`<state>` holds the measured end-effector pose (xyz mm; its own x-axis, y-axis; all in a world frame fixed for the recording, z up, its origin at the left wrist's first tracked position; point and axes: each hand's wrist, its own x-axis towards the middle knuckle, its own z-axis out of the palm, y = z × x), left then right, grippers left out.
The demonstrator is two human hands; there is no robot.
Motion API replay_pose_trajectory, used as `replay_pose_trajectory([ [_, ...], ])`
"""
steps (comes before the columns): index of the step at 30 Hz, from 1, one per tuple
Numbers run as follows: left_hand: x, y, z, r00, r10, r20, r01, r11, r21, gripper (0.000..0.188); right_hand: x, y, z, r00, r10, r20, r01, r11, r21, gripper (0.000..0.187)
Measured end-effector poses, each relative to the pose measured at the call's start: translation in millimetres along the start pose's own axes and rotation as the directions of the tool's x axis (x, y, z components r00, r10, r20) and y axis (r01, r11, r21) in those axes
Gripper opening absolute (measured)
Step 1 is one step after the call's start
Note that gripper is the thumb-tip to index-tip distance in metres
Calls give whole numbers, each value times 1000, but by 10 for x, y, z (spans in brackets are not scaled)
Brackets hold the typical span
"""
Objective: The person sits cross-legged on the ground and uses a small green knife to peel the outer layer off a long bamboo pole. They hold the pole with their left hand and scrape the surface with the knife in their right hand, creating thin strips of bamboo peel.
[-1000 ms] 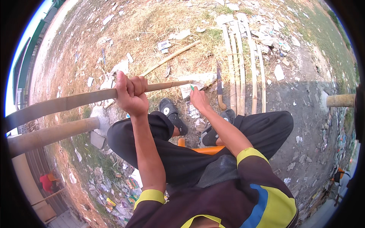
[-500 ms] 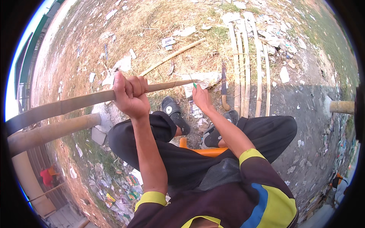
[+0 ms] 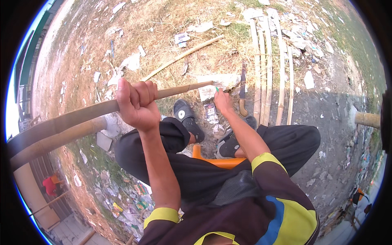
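My left hand (image 3: pixel 140 104) is closed around a long split bamboo strip (image 3: pixel 179 91), which runs from the left edge across in front of me. Its narrow far end reaches close to my right hand (image 3: pixel 224 102). That hand is closed on a small green-handled tool (image 3: pixel 217 89); only a bit of green shows above the fingers, and its thin working end is hard to make out now. A large knife (image 3: pixel 242 90) with a dark blade and curved wooden handle lies on the ground right of my right hand.
Several bamboo strips (image 3: pixel 268 69) lie side by side at the right, and one more strip (image 3: pixel 183 57) lies slantwise ahead. A thick bamboo pole (image 3: pixel 61 136) passes below the held strip. Beneath my legs is an orange seat (image 3: pixel 224 163). Paper and plastic scraps litter the ground.
My right hand has moved slightly right with the green-handled tool, and its thin blade no longer shows clearly. My left hand and the bamboo strip have shifted only a little.
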<state>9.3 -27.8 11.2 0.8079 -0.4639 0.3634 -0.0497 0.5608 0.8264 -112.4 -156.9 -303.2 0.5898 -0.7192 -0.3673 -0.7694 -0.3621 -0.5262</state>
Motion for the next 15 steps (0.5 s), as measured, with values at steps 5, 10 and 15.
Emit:
replay_pose_trajectory([
  [5,-1,0,-34,1000,8,-30,-8,1000,7,44,22,83,-22,996,-53,72,55,998,-30,31],
  [10,-17,7,-49,1000,1,-29,-1,1000,-6,45,15,88,88,995,-90,52,98,977,-190,23],
  [15,0,-24,-43,985,30,-172,-32,999,-8,45,300,315,-95,956,-293,14,252,795,-552,12],
])
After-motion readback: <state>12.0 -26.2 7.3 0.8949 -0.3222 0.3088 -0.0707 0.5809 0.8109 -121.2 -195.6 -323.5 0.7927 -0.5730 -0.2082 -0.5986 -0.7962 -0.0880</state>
